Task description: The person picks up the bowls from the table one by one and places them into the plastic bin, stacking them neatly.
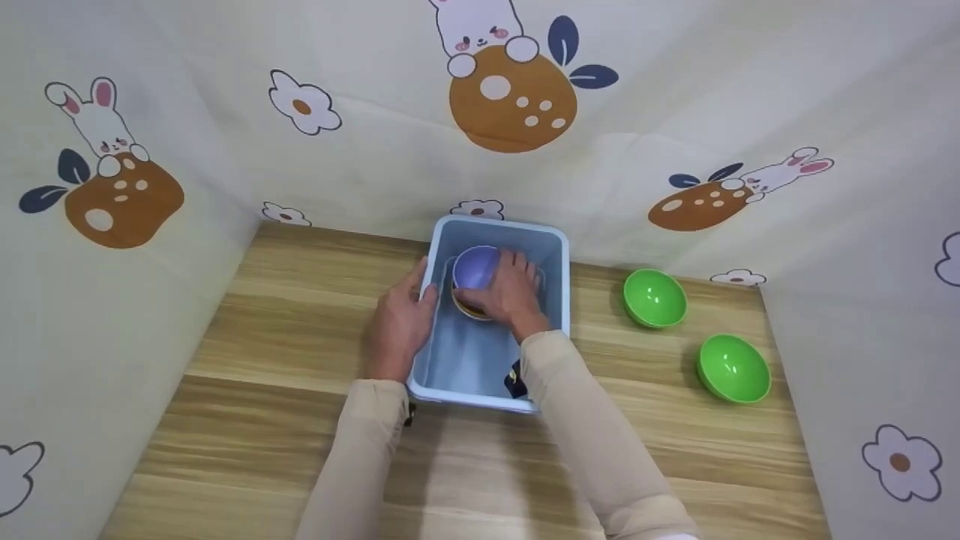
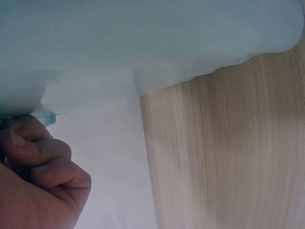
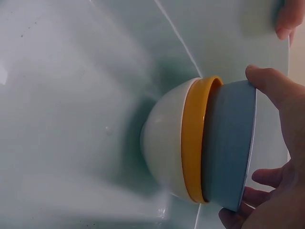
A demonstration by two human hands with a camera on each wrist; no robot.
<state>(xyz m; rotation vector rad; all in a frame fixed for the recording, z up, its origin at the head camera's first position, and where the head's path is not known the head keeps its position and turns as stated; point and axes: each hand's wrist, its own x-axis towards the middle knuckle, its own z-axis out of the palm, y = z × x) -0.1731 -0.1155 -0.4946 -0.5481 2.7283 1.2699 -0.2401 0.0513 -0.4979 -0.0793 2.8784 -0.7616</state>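
The right hand [image 1: 510, 296] is gripping a lavender-blue bowl [image 1: 477, 268] nested atop yellow and white ones, while the left hand [image 1: 400, 322] is clasping the pale-blue bin's [image 1: 551, 259] nine-o'clock rim.

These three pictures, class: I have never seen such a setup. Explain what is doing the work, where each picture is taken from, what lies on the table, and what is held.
No machine here: a person works with two bare hands. The wide picture comes from a head camera looking down; the other two come from cameras on each wrist. On the wooden table stands a pale blue bin, with two green bowls beside it. The left hand grips the bin's rim. The right hand, inside the bin, holds a purple bowl nested on a yellow bowl and a white bowl.
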